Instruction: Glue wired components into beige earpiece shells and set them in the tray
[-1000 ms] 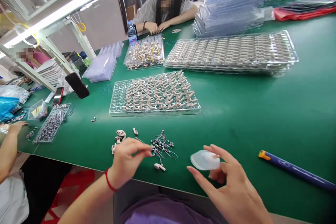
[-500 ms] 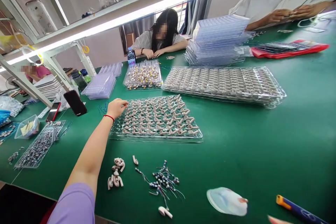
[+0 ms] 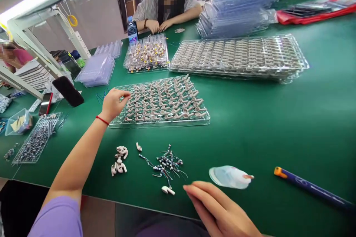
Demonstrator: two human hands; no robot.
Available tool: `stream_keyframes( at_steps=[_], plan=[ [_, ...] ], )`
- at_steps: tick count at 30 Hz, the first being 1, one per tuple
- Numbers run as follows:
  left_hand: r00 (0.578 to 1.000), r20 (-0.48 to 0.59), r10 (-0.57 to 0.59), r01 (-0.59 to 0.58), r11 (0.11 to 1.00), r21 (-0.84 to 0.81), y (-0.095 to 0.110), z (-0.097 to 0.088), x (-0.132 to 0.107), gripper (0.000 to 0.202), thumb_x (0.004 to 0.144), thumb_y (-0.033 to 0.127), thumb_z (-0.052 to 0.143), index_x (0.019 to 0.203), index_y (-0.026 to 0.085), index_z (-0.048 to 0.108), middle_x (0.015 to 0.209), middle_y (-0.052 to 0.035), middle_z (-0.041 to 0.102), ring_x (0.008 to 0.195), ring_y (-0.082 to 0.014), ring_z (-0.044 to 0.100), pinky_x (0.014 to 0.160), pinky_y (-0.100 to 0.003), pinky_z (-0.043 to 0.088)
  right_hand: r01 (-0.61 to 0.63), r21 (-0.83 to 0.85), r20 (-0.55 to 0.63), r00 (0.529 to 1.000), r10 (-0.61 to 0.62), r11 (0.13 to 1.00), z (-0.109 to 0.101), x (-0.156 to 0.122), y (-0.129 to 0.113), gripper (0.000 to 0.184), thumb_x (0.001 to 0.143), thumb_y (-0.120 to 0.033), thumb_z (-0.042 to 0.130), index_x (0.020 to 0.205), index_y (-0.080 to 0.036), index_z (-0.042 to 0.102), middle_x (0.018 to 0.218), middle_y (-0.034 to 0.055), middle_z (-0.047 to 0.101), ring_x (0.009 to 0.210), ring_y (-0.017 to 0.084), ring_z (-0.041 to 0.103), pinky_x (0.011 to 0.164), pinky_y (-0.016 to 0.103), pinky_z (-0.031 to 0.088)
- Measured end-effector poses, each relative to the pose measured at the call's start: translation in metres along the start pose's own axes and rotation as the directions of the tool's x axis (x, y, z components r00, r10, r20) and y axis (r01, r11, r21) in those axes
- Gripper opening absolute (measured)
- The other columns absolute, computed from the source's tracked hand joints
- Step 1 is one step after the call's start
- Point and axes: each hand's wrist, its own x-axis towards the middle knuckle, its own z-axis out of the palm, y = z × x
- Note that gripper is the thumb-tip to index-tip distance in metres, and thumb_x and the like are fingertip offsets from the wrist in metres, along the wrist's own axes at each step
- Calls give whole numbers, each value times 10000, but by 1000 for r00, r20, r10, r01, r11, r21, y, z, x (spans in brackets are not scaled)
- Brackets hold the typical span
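My left hand (image 3: 115, 103) is over the left end of a clear tray (image 3: 164, 124) filled with rows of pale earphone shells (image 3: 175, 105). Its thumb and fingers are pinched; whatever they may hold is hidden. Low in the view, my right hand (image 3: 222, 209) has its fingers stretched out, with nothing visible in them. Just left of its fingertips lies a single earphone shell (image 3: 168, 190). Behind that is a tangle of small wired parts (image 3: 169, 163). A loose cluster of earphone shells (image 3: 119, 161) lies farther left, with one more shell (image 3: 138, 147) beside it.
A translucent, pale-coloured piece (image 3: 230, 176) and a blue pen-like tool (image 3: 308, 185) lie at right. Behind are stacked filled trays (image 3: 239, 57), a tray of yellow-tipped parts (image 3: 147, 55) and a water bottle (image 3: 132, 29). A co-worker (image 3: 167, 11) sits opposite. Phones (image 3: 68, 90) stand left.
The view has tilted down and shifted. My right hand has come in from the lower right corner towards the single shell. My left hand stays at the tray's left end.
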Motion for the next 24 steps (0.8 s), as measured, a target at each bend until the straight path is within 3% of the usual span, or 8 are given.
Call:
stream_keyframes(
  at_steps=[5,7,10,12,17,20,24],
  plan=[
    [972,93,218,-218,976,-12,51,-30,-82,205,931,297,535,902,205,716,843,-37,732,821,-190,597,772,-311,475,-29,-119,121,992,43,993,15,35,-3,258,983,-145,354,1076,-147,596,878,80,631,707,152,648,628,249,548],
    [978,148,147,-151,988,17,59,-38,-109,209,937,276,521,912,198,714,858,-46,724,836,-201,589,765,-320,472,16,-172,169,985,14,985,21,38,1,313,957,-92,331,1113,-149,596,912,95,628,746,176,642,667,284,554],
    [961,258,-97,96,995,18,60,-41,-131,170,911,258,566,944,196,721,919,-60,703,910,-228,591,791,-339,474,50,-204,206,979,-7,978,27,39,8,386,898,-24,332,1106,-171,621,901,99,633,755,218,625,680,347,549],
    [934,317,-165,176,984,-7,59,-38,-137,172,890,271,601,994,204,720,954,-58,683,922,-224,605,795,-330,485,51,-217,219,976,-2,975,29,38,11,365,888,-24,353,1059,-183,633,826,81,624,718,221,611,655,348,539],
    [903,409,-129,184,978,-97,66,-19,-134,283,808,251,700,1091,251,700,961,-22,627,790,-163,632,719,-272,512,25,-211,229,973,25,977,24,34,12,289,931,-88,347,940,-186,619,800,70,610,670,208,606,595,334,521],
    [900,424,-106,183,972,-146,72,-10,-128,271,816,200,676,1082,241,706,912,-23,612,814,-174,624,745,-282,509,-9,-173,216,975,47,985,20,31,11,283,963,-135,326,904,-175,600,813,76,606,674,202,613,607,339,529],
    [908,415,-58,157,965,-209,78,-5,-123,292,830,143,634,1085,259,716,902,-34,602,859,-191,602,780,-305,498,-53,-88,191,979,70,995,13,29,9,276,988,-189,322,1018,-146,594,836,80,615,685,180,630,621,314,541]
  ],
)
